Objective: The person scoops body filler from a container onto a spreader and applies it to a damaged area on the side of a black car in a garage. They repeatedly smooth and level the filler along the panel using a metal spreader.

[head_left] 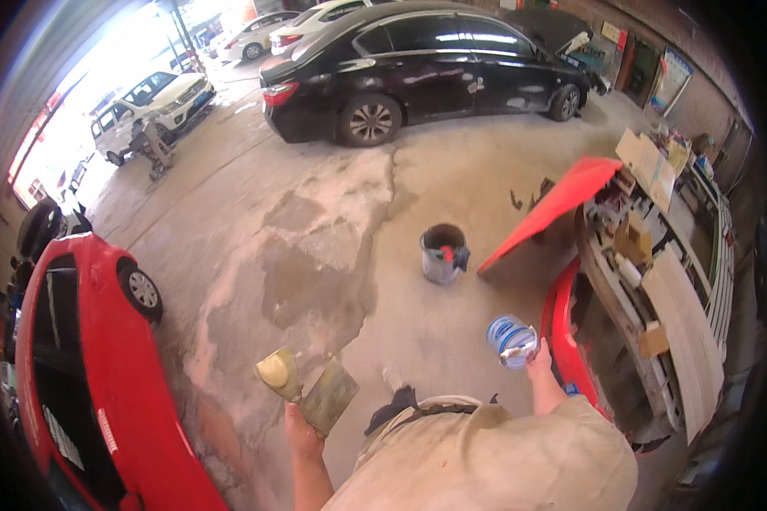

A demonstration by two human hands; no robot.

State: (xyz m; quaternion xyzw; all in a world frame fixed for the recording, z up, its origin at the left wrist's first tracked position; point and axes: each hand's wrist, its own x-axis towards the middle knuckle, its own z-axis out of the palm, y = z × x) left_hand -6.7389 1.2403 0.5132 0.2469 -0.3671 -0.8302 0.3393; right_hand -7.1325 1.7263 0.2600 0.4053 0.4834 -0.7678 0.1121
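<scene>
And here's the left hand (pixel 303 426), fingers closed on the near end of a flat plate (pixel 331 399), grey-green, reaching out ahead of the grip! Just left of it, in the same grasp, slants a spreader (pixel 291 390) bearing a rounded lump of pale yellow paste (pixel 274 370). Across to the right, well apart, the right hand (pixel 538 362) has hold of a tin (pixel 510 338), blue and white, tilted, lying ahead and to the left of its grip; just how those fingers meet the rim is too small to be sure of.

Now, the handling! The plate looks thin, stiff and light, a pinch at the near end should do, though that soft, probably sticky paste puts the weight out beyond the fingers, so hold low and keep it level. The tin looks stiff-walled, heavier if full, and smooth enough to slip: a spread hand round the wall would be surer than the edge alone.

Round about, a bucket (pixel 439 268) stands ahead and left of the right grip, a curved red panel (pixel 567 328) sits just to its right, and a red car (pixel 128 366) fills the floor well left of the left grip
</scene>
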